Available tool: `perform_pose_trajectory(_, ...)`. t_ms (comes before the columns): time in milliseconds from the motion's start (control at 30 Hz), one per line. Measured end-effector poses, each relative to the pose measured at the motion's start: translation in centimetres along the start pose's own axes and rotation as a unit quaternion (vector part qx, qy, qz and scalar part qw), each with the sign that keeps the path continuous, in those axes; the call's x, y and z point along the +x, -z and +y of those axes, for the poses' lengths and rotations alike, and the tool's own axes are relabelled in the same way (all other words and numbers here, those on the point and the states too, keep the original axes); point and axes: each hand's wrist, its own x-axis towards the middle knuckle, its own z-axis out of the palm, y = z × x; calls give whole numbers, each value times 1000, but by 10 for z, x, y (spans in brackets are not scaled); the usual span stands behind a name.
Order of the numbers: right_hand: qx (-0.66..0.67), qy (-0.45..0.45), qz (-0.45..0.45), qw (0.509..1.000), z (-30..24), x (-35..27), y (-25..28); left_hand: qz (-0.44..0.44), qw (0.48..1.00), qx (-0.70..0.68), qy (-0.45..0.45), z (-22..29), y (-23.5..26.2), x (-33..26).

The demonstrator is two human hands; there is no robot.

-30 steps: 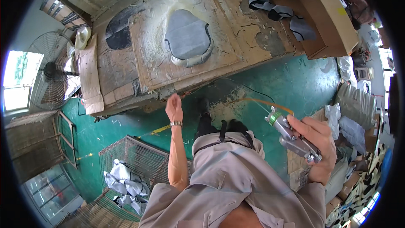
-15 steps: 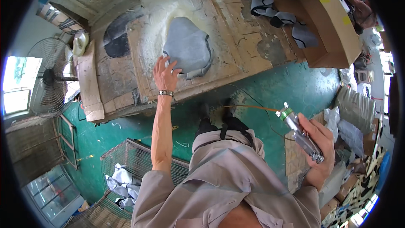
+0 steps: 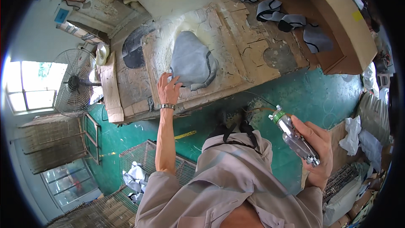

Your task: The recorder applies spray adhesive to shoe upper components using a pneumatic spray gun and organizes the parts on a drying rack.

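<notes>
A grey fabric piece [image 3: 190, 57] with a dark edging strip lies on the cardboard-covered workbench [image 3: 253, 55]. My left hand [image 3: 168, 90] rests at its near left corner, fingers apart, fingertips touching the fabric's edge. A watch with a metal band [image 3: 168, 106] sits on that wrist. My right hand [image 3: 314, 143] is wrapped round a silver spray gun [image 3: 293, 137] with a green ring, held up to the right, away from the bench. A thin hose runs from near the gun toward the bench.
A large cardboard box [image 3: 352, 29] holding several grey and black fabric pieces [image 3: 316, 38] stands at the far right. A caged fan [image 3: 74, 82] is at the left. Below it, a wire rack [image 3: 152, 156] has white-grey pieces beside it. Plastic bags [image 3: 352, 137] lie at the right.
The view has shifted, so the bench and box sit farther right and lower. My left hand stays at the fabric's edge; the spray gun remains in my right hand.
</notes>
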Motion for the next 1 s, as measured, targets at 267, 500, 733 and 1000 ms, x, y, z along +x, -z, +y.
perform_pose_trajectory(267, 94, -66, 45, 992, 71, -25, 27, 26, 994, 7, -109, 119, 21, 108)
perform_pose_trajectory(500, 78, -127, 95, 984, 93, -62, 41, 135, 977, -43, -159, 239, -47, 171)
perform_pose_trajectory(733, 56, -87, 88, 991, 45, -65, 19, -161, 980, -110, 49, 240, -225, 61)
perform_pose_trajectory(1000, 20, 6, -102, 995, -32, -35, -25, -409, 834, -369, -31, 164, -144, -103)
